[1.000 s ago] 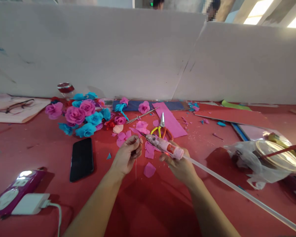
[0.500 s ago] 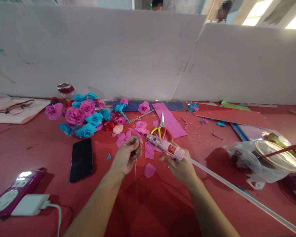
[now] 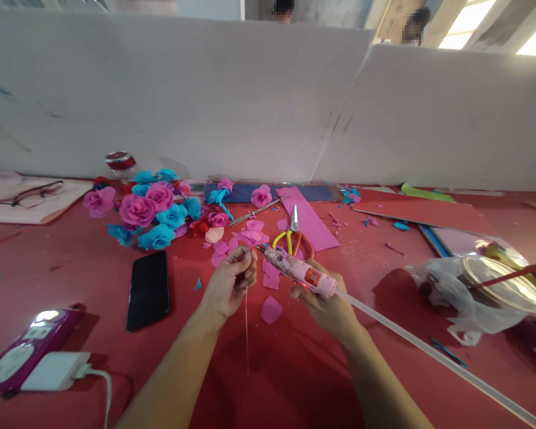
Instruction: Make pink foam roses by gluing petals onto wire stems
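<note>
My left hand (image 3: 228,281) is closed in a pinch around a thin wire (image 3: 247,333), which hangs straight down below the fingers. My right hand (image 3: 328,302) grips a pink hot glue gun (image 3: 297,269), its dark nozzle pointing left and close to my left fingertips. A long whitish glue stick (image 3: 411,333) runs out of the gun's back end toward the lower right. Whatever is at the wire's upper end is hidden by the fingers. Loose pink paper petals (image 3: 271,310) lie on the red table beneath and between my hands.
Behind the gun are scissors (image 3: 293,229) and a pink paper strip (image 3: 310,220). Blue and pink paper flowers (image 3: 156,208) and a phone (image 3: 148,290) lie left. A purple power strip (image 3: 38,339) holds a white charger (image 3: 56,370). A bagged bowl (image 3: 495,283) stands right.
The glue gun's nozzle has come slightly closer to my left fingertips. More of the hanging wire shows. My left hand keeps almost the same place.
</note>
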Motion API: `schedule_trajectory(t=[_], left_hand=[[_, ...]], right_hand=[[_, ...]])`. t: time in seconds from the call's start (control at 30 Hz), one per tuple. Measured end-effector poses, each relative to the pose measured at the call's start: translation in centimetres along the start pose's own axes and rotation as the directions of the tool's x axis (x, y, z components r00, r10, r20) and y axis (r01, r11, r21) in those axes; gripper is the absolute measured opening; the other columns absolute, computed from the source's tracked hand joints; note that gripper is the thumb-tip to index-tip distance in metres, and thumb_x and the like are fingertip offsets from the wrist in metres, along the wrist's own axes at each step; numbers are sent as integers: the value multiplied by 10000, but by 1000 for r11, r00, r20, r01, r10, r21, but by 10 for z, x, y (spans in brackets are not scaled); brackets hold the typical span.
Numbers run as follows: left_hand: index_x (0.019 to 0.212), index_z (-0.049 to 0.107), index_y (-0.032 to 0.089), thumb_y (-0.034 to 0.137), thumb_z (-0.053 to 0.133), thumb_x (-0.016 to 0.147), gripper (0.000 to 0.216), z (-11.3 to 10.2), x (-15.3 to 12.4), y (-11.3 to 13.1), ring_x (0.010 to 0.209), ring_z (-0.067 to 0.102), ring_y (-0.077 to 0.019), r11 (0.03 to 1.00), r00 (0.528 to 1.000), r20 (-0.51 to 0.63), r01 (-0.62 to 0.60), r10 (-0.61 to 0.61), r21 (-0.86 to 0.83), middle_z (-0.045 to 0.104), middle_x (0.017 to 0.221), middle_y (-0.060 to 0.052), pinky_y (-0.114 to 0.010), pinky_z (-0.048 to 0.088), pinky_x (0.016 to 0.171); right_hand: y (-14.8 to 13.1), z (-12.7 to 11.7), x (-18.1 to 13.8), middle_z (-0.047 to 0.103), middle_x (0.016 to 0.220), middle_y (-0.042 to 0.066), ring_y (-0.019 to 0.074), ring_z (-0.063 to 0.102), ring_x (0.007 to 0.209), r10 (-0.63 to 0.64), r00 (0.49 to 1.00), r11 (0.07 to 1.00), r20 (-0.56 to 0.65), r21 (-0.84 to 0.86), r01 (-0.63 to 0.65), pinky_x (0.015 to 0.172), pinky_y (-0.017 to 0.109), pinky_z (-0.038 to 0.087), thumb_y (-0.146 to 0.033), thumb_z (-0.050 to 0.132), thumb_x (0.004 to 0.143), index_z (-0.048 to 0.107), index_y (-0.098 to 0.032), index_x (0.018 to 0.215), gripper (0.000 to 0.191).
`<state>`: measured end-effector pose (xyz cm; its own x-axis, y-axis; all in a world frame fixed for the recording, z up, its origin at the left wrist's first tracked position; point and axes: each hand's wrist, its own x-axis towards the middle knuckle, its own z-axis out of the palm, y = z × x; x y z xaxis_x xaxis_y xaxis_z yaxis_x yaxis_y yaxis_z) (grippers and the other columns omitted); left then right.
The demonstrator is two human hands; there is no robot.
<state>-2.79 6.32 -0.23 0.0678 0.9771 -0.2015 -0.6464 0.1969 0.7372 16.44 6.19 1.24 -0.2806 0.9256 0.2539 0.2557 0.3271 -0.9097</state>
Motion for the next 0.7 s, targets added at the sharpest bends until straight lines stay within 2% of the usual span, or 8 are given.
schedule_trajectory(t=[0.17, 0.57, 0.7], left_hand=[[664, 506, 155, 220, 760, 678, 263, 3, -1, 1, 390, 307, -24, 1000, 1000, -25, 7, -7, -17, 430, 489, 63, -143, 206, 373], [701, 524, 157, 199, 767, 674, 248, 3, -2, -2, 402, 315, -25, 1000, 1000, -19, 11, -11, -22, 409, 499, 73, -149, 226, 395], [699, 524, 159, 194, 778, 645, 262, 4, -2, -1, 402, 316, -26, 1000, 1000, -29, 9, -10, -25, 409, 504, 73, -152, 219, 397]], right_hand=[[-2, 2, 0, 603, 656, 3, 118, 532, 562, 13, 998, 1000, 66, 7, -13, 518, 212, 413, -383, 678, 775, 697, -177, 857, 222], [1, 3, 2, 516, 594, -13, 107, 424, 516, 68, 997, 995, -21, -66, -69, 470, 234, 345, -444, 676, 742, 619, -165, 729, 285], [2, 4, 2, 537, 620, -4, 118, 442, 524, 85, 996, 996, -31, -40, -86, 474, 242, 359, -452, 663, 744, 657, -157, 817, 304]])
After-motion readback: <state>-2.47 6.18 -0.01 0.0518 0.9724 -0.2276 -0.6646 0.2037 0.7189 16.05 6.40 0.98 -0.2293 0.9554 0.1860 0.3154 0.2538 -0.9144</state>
